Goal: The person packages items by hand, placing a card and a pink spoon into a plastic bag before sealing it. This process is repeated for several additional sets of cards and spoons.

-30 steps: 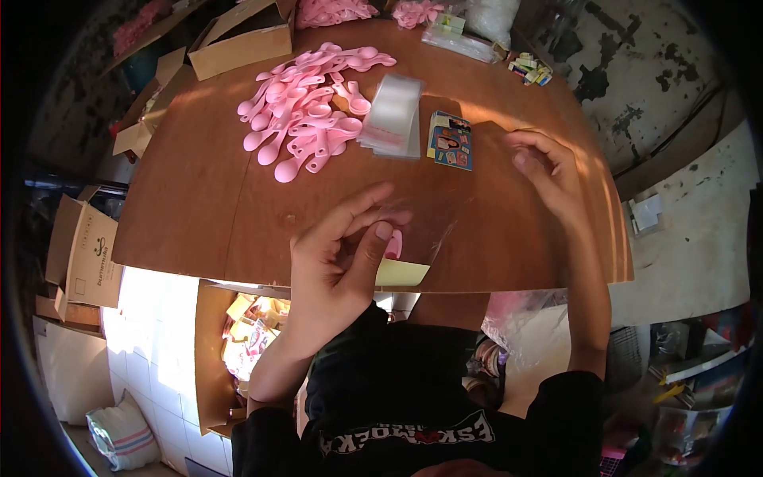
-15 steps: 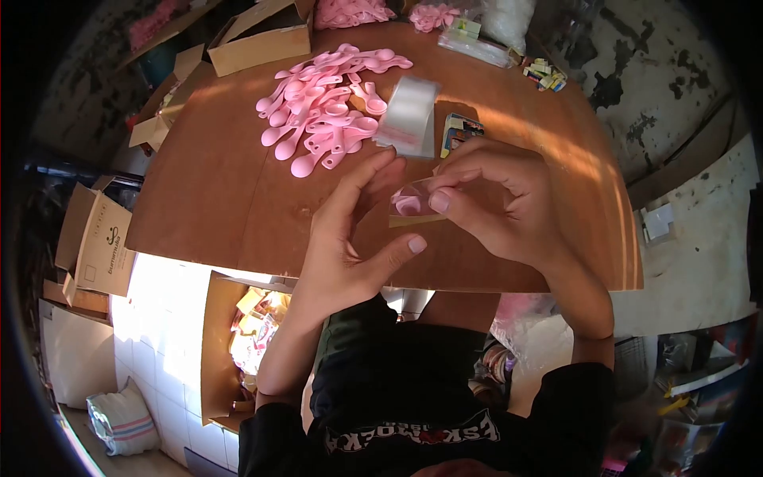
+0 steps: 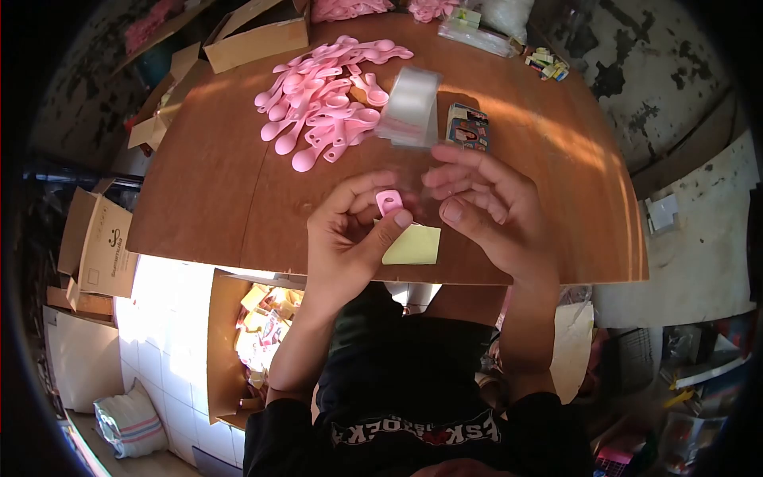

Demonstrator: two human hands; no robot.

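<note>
Head view: your left hand (image 3: 346,238) is grasping a pink spoon (image 3: 389,200) between thumb and fingers, above your near edge of the table (image 3: 207,183). Only its holed handle end shows, upright and tipped slightly left; your fingers hide the rest. A pale yellow card (image 3: 413,246) sits just below the spoon, its left part behind your left thumb, printed side not visible. Your right hand (image 3: 501,211) is just to the right, fingers loosely curled, thumb apart from them, the two hands not touching. There seems to be clear film between your hands, but it's too faint to trace, so I can't tell whether your right fingers grip it. Beyond your left hand, a pile of pink spoons (image 3: 318,103) covers the far-left part of the tabletop. Right of the pile, touching or nearly so, you have a stack of clear bags (image 3: 413,99), laid flat. Printed cards (image 3: 469,119) lie right of the bags, just past your right fingertips. Small coloured packs (image 3: 547,63) are near the far-right edge; a cardboard box (image 3: 262,44) stands at the far left.
</note>
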